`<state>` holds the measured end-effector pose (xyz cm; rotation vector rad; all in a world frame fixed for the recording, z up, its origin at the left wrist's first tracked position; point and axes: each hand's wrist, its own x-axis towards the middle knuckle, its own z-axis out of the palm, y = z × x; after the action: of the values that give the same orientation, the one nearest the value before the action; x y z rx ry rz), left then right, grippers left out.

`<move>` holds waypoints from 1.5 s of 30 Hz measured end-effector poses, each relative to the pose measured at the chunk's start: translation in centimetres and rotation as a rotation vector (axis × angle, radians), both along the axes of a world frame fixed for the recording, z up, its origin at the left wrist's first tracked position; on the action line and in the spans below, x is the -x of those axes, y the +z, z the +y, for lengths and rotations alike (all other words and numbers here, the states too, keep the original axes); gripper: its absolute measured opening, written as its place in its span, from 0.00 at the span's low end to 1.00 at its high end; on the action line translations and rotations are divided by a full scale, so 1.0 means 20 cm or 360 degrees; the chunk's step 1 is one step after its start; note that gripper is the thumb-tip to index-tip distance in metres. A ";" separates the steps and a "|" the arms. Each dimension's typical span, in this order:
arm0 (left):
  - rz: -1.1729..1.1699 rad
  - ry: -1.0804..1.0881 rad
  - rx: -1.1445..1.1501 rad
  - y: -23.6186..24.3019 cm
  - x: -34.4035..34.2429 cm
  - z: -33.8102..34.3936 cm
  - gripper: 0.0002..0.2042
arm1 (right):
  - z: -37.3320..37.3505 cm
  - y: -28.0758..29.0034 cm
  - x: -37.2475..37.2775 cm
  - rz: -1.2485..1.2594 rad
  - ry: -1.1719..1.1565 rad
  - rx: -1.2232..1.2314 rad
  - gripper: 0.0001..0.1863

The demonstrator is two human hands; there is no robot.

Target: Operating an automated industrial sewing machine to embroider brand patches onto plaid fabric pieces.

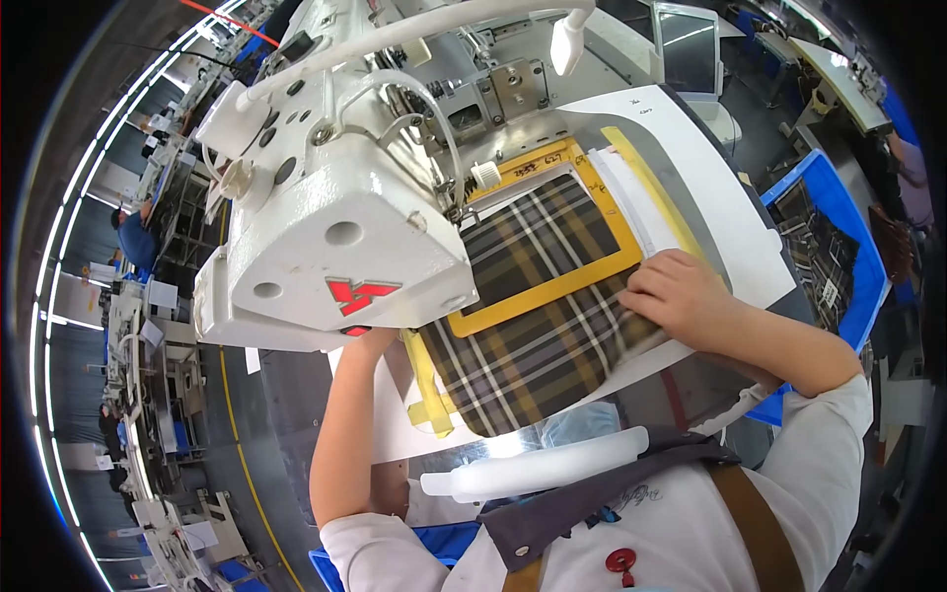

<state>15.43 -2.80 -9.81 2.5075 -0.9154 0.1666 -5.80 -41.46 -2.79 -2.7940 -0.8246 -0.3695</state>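
Note:
A piece of dark plaid fabric (513, 370) lies under a yellow clamp frame (552, 304) beside the sewing machine head (335, 237). Part of the fabric shows inside the frame's opening, and its rounded lower end sticks out toward me. At the fabric's right edge, just outside the frame's corner, my right hand (676, 296) has its fingers bent together on the cloth. My left hand (373, 342) reaches in behind the machine head near the fabric's left side; the machine hides its fingers. Yellow tape (426, 395) runs along the left side of the fabric.
White sheets (730, 227) cover the work surface around the frame. A blue bin (838, 247) with more plaid pieces stands at the right. A white lamp arm (568, 44) hangs above. A white padded bar (538, 466) crosses in front of my body.

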 end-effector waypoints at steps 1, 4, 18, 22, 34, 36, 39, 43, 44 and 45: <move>-0.0003 -0.0015 0.0013 0.00 -0.01 -0.04 0.11 | -0.03 0.04 0.03 -0.0003 -0.0015 0.0013 0.13; -0.0050 0.0012 0.0004 0.05 0.02 -0.04 0.11 | -0.13 0.16 0.04 0.0905 -0.0296 -0.0452 0.11; -0.0183 0.0224 -0.0104 0.17 0.12 -0.06 0.11 | -0.22 -0.16 -0.70 0.0355 -0.0571 -0.1155 0.06; -0.0175 0.0273 -0.0143 0.19 0.11 -0.07 0.11 | -0.26 -0.17 -0.83 0.0283 -0.0810 -0.1215 0.06; -0.0134 -0.0526 0.0073 0.34 0.67 -0.19 0.09 | -0.04 -0.06 0.05 -0.0028 -0.0143 -0.0523 0.08; -0.0121 -0.0548 -0.0159 0.40 0.74 -0.31 0.24 | -0.01 -0.05 0.05 -0.0039 -0.0137 -0.0278 0.13; -0.0116 -0.0497 -0.0265 0.37 0.77 -0.31 0.28 | 0.03 -0.05 0.10 -0.0048 -0.0129 -0.0178 0.13; -0.0109 -0.0429 -0.0262 0.37 0.78 -0.28 0.26 | 0.05 -0.06 0.12 -0.0071 -0.0147 -0.0183 0.13; -0.0112 -0.0414 -0.0269 0.36 0.78 -0.28 0.26 | 0.05 -0.05 0.12 -0.0073 -0.0151 -0.0157 0.13; -0.0110 -0.0419 -0.0241 0.35 0.78 -0.28 0.25 | 0.05 -0.05 0.11 -0.0080 -0.0159 -0.0130 0.13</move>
<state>-0.16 -8.49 -2.80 2.4987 -1.3197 0.1029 -8.02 -40.39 -3.75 -2.7669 -0.6656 -0.4800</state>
